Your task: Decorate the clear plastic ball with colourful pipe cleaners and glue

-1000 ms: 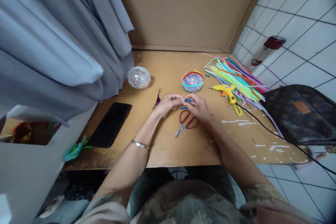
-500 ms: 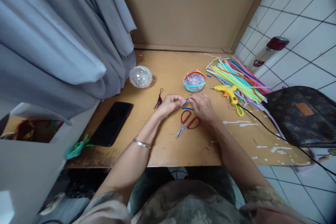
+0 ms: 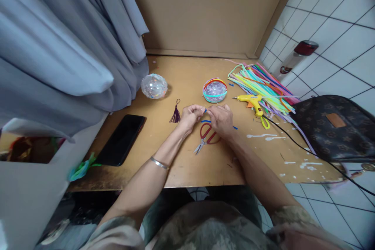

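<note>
A short blue pipe cleaner (image 3: 205,110) is pinched between the fingertips of my left hand (image 3: 190,117) and my right hand (image 3: 222,119). Both hands are closed and nearly touching, so most of that piece is hidden. Below my fingers, another blue strip (image 3: 206,121) lies on the table, beside red-handled scissors (image 3: 205,136) with their blades slightly apart. Just beyond my hands sits a clear speckled ball (image 3: 215,91) wrapped with red, yellow and turquoise pipe cleaners. A dark purple tassel (image 3: 175,114) rests left of my left hand.
Another clear ball (image 3: 154,86) stands at the back left, near the grey curtain (image 3: 117,47). A black phone (image 3: 121,140) lies front left. To the right are a yellow glue gun (image 3: 252,103) with a black cord, a pile of pipe cleaners (image 3: 263,86) and a brown bag (image 3: 334,129).
My fingertips have drawn slightly closer together on the blue pipe cleaner, showing less of it. A blue tip now shows to the right of my right hand. The view has shifted slightly.
</note>
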`<state>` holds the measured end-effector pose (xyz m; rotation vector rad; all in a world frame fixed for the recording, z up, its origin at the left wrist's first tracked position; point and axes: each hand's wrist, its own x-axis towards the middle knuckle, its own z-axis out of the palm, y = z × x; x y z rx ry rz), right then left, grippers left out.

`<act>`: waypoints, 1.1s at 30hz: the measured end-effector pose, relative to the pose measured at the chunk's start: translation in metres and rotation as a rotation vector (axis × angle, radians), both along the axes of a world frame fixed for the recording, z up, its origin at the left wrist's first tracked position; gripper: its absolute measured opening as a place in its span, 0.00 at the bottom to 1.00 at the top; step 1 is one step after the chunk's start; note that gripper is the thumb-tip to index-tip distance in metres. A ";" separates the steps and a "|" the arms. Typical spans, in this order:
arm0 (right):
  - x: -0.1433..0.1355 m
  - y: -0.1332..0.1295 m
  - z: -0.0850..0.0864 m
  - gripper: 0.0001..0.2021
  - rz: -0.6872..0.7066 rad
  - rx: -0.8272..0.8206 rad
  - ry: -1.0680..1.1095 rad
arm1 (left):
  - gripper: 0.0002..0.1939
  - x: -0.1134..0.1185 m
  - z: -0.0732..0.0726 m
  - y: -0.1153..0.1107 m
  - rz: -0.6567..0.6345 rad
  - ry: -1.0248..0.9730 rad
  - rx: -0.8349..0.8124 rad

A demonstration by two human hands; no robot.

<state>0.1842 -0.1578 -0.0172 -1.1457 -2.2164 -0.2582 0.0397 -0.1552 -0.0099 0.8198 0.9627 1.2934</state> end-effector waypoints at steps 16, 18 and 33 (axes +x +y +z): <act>-0.022 -0.017 0.004 0.13 -0.228 0.005 -0.109 | 0.14 0.014 -0.001 -0.009 0.121 -0.245 -0.152; -0.022 -0.017 0.003 0.14 -0.236 0.001 -0.108 | 0.16 0.016 0.000 -0.011 0.127 -0.244 -0.168; -0.023 -0.011 -0.006 0.18 -0.199 0.108 -0.084 | 0.19 0.019 0.002 -0.014 0.116 -0.291 -0.201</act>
